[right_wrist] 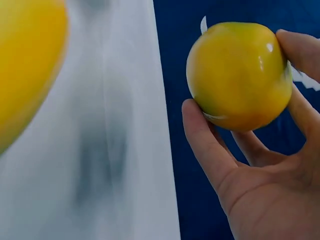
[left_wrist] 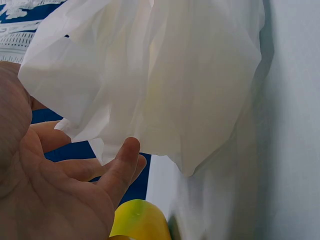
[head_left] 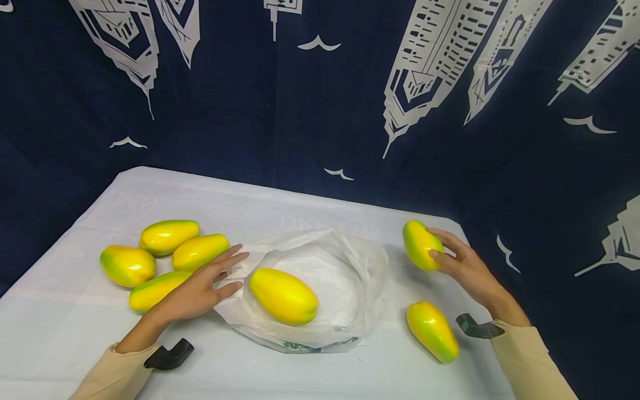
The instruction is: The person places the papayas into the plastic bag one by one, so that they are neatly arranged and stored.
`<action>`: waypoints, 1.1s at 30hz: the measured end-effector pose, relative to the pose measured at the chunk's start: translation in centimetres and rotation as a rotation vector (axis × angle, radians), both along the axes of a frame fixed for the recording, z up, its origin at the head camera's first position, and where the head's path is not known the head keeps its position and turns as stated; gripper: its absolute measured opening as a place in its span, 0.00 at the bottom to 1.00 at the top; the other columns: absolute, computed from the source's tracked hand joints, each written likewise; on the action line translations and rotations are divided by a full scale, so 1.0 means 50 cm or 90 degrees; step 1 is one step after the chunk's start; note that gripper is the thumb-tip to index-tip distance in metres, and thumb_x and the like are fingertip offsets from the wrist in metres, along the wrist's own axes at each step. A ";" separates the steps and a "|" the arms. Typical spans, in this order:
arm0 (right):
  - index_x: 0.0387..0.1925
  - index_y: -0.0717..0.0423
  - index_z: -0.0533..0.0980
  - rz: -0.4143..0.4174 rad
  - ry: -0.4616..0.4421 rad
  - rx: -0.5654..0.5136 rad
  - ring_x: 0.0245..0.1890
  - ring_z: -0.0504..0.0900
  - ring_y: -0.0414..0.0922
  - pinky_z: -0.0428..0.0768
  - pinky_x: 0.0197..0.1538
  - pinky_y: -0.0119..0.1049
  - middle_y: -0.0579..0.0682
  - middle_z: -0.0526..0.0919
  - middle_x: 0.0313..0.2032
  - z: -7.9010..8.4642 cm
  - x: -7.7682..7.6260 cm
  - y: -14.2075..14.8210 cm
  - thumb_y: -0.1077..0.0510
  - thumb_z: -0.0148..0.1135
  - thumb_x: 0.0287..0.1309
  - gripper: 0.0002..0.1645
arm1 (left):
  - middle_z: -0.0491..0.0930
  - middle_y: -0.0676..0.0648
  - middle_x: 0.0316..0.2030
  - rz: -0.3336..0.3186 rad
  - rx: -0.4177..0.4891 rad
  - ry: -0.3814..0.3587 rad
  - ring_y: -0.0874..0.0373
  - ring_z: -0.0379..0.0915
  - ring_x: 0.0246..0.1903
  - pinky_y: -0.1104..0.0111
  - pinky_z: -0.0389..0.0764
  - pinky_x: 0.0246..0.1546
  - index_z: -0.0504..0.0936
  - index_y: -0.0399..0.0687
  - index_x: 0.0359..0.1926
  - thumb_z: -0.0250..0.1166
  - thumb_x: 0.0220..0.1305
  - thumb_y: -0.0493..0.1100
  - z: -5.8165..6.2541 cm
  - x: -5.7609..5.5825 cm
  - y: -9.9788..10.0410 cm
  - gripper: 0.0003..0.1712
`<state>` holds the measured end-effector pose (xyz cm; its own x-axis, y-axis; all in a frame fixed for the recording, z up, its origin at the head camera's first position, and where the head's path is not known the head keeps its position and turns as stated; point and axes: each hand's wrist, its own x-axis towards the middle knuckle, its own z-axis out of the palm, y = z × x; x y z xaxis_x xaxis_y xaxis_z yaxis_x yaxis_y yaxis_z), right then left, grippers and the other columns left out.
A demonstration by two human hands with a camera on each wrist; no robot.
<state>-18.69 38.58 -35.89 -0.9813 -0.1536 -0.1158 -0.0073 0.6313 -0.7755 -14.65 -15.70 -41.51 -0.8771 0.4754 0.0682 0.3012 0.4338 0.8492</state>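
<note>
My right hand [head_left: 462, 264] holds a yellow-green papaya [head_left: 421, 244] above the table's right side, thumb and fingers around it. The right wrist view shows this papaya [right_wrist: 240, 75] between the fingertips. A white plastic bag [head_left: 345, 250] lies mouth-open at the centre, with one papaya [head_left: 284, 296] in its opening. At the bag's left edge is my left hand [head_left: 197, 291], fingers extended and thumb apart. In the left wrist view the fingers [left_wrist: 122, 165] are against the bag's rim [left_wrist: 185, 165]; part of them is hidden behind the plastic.
Several papayas [head_left: 167, 237] are grouped on the left, partly behind the left hand. Another papaya [head_left: 432, 331] lies right of the bag, near the right wrist. A white cloth covers the table [head_left: 380, 378]; a dark blue printed curtain [head_left: 275, 111] hangs behind.
</note>
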 end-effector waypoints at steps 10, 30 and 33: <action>0.77 0.38 0.54 -0.006 0.019 -0.020 0.68 0.69 0.59 0.79 0.53 0.26 0.55 0.55 0.76 0.035 0.014 -0.045 0.40 0.54 0.72 0.39 | 0.44 0.36 0.79 0.000 0.001 0.000 0.34 0.47 0.75 0.42 0.64 0.68 0.60 0.41 0.75 0.61 0.72 0.45 -0.002 0.001 -0.002 0.36; 0.77 0.41 0.56 0.035 0.072 -0.038 0.70 0.67 0.62 0.75 0.55 0.23 0.54 0.55 0.76 0.082 0.044 -0.126 0.47 0.54 0.74 0.35 | 0.44 0.36 0.79 0.005 -0.004 -0.005 0.34 0.48 0.75 0.42 0.63 0.68 0.61 0.42 0.75 0.61 0.72 0.45 -0.001 0.001 -0.002 0.36; 0.76 0.42 0.56 0.039 0.079 -0.040 0.70 0.67 0.62 0.74 0.55 0.20 0.54 0.55 0.76 0.084 0.047 -0.136 0.48 0.55 0.74 0.35 | 0.44 0.36 0.79 0.005 -0.002 -0.006 0.34 0.48 0.75 0.42 0.63 0.68 0.61 0.41 0.75 0.61 0.72 0.45 -0.001 0.002 -0.001 0.36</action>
<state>-16.33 31.78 -31.70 -0.9760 -0.2170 0.0169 -0.1422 0.5767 -0.8045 -14.56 -15.77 -41.55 -0.8813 0.4690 0.0579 0.2895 0.4390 0.8505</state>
